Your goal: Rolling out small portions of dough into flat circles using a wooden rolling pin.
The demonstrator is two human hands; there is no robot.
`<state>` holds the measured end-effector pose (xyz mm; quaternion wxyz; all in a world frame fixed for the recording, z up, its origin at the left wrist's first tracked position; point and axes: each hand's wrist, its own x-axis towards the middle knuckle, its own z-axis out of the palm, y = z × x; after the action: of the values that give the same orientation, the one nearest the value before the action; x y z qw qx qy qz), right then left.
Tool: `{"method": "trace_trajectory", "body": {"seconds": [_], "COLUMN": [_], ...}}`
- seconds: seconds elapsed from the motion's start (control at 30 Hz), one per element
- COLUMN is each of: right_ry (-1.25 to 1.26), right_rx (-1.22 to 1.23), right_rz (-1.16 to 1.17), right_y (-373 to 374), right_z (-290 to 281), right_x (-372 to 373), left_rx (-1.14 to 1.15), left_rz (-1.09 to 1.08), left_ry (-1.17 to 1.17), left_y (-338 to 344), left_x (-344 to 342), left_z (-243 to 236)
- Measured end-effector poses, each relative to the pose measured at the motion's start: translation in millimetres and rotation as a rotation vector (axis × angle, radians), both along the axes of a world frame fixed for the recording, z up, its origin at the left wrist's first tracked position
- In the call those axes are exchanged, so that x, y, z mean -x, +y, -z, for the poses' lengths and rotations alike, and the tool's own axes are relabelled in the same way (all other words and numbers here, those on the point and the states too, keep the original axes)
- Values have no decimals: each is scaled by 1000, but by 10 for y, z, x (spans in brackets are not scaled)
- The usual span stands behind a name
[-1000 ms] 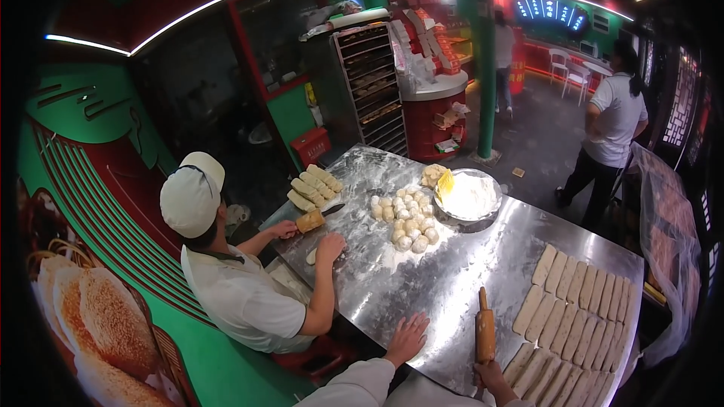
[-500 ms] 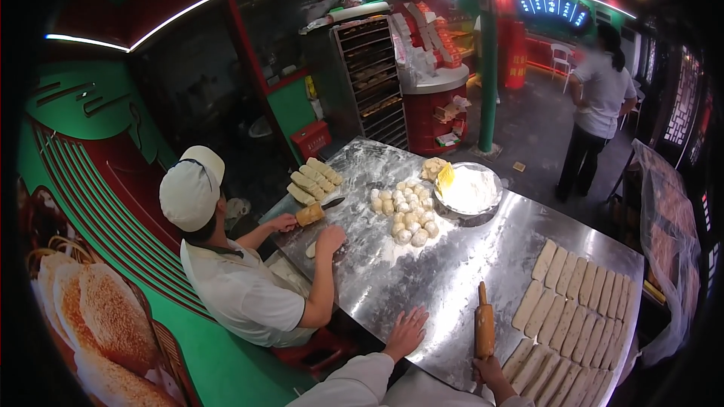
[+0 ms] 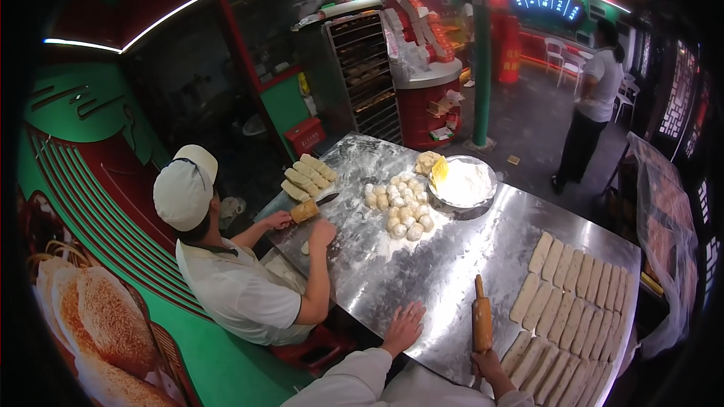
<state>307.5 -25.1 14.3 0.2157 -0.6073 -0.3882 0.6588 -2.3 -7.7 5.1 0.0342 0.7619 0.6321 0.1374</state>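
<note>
My left hand (image 3: pixel 403 328) lies flat on the steel table (image 3: pixel 430 271) near its front edge, fingers spread and holding nothing. By its near handle, my right hand (image 3: pixel 489 364) grips a wooden rolling pin (image 3: pixel 481 324), whose far handle points away from me across the metal. To the right of the pin, rows of flat dough strips (image 3: pixel 562 313) lie side by side. Round dough balls (image 3: pixel 409 207) sit in a floury cluster farther back. Behind them stands a metal bowl (image 3: pixel 492 200) of white flour (image 3: pixel 466 181) with a yellow scraper (image 3: pixel 439 172) in it.
A co-worker (image 3: pixel 234 271) at the left holds a short roller (image 3: pixel 305 212) beside more dough strips (image 3: pixel 309 177). Beyond the table are a tray rack (image 3: pixel 366 75), a green post (image 3: pixel 483 68) and a standing person (image 3: pixel 593 98). Plastic sheeting (image 3: pixel 667 234) hangs at the right.
The view has shifted slightly. My hands and the rolling pin keep nearly the same places on the table. Another person now shows beside the green post.
</note>
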Motion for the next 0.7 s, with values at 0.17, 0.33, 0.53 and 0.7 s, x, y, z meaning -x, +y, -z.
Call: {"method": "trace_trajectory", "body": {"seconds": [0.17, 0.33, 0.53, 0.7], "right_ry": [-26, -87, -96, -157], "right_rx": [78, 58, 7, 4], "right_rz": [34, -3, -7, -7], "right_y": [19, 45, 21, 18], "right_z": [401, 522, 104, 82], "right_x": [-62, 15, 57, 71], "left_rx": [22, 31, 48, 21], "left_rz": [-16, -28, -27, -23], "left_ry": [-16, -27, -21, -29], "left_y": [28, 21, 51, 23], "left_x": [-5, 39, 7, 1], "left_z": [-20, -5, -5, -23]}}
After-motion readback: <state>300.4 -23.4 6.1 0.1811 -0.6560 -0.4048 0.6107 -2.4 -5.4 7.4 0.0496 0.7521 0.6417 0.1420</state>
